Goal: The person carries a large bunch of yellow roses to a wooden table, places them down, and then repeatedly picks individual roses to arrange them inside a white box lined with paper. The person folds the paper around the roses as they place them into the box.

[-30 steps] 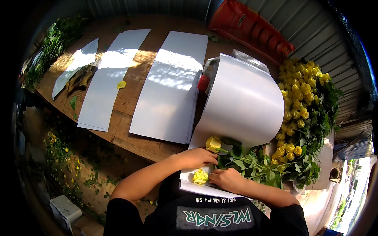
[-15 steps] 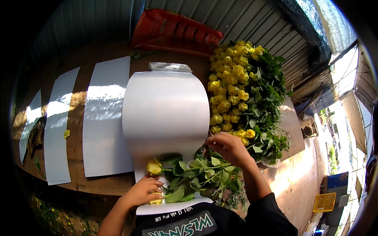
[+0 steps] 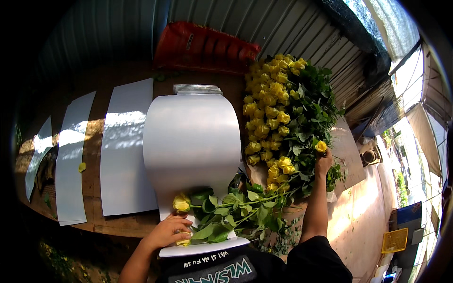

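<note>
Two yellow roses lie on white paper in front of me: one bloom (image 3: 181, 203) shows fully, and the lower bloom (image 3: 183, 239) is partly under my fingers. Their leafy stems (image 3: 240, 207) stretch to the right. My left hand (image 3: 167, 231) rests at the blooms, its fingers laid out and apart. Out to the right, my right hand (image 3: 323, 162) is closed just below the bloom of a single yellow rose (image 3: 321, 146), over the leafy side of a big heap of yellow roses (image 3: 266, 111). The heap's blooms face left.
A stack of large white sheets (image 3: 191, 137) curves up ahead of me. More white sheets (image 3: 127, 155) lie on the wooden table (image 3: 127, 226) to the left, with a loose petal (image 3: 82, 167). A red bag (image 3: 203, 49) leans at the metal wall. A yellow crate (image 3: 394, 240) stands far right.
My right hand has moved right, from near the paper's edge to the leafy side of the heap, and now grips a rose. My left hand stays at the two blooms.
</note>
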`<state>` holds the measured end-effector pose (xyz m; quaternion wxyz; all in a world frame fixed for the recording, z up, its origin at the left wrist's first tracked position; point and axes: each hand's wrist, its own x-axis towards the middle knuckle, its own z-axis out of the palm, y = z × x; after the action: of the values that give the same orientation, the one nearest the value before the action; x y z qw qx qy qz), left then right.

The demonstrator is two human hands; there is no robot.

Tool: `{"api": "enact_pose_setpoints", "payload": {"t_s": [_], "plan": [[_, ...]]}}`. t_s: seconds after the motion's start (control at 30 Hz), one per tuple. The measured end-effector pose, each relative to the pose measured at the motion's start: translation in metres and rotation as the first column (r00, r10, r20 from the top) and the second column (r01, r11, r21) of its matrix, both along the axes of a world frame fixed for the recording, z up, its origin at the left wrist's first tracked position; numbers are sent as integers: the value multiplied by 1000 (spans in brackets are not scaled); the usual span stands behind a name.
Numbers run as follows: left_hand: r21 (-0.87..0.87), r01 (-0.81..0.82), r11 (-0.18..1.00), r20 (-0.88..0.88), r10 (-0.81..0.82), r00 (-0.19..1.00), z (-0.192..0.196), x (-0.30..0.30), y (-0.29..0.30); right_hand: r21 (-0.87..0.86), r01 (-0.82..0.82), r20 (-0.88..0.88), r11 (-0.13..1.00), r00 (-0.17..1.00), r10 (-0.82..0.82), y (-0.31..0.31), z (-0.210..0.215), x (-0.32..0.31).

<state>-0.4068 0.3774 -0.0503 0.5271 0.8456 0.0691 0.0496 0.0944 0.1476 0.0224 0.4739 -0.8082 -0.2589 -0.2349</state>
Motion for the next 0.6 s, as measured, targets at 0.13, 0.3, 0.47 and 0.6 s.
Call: {"api": "enact_pose_setpoints", "payload": {"t_s": [0.13,0.3,0.47,0.6], "plan": [[16,-27,1000,-41,28,999,-3,-5,0,278,-298,132,913,954,270,9,19,7],[-41,-57,998,-48,55,997,3,-4,-2,268,-354,173,896,932,317,13,33,-15],[-19,-48,999,-21,48,999,-3,-4,-3,242,-385,179,891,920,349,13,39,-21],[9,-51,999,14,51,999,-5,-4,-1,150,-363,239,920,916,323,16,51,-32]]}}
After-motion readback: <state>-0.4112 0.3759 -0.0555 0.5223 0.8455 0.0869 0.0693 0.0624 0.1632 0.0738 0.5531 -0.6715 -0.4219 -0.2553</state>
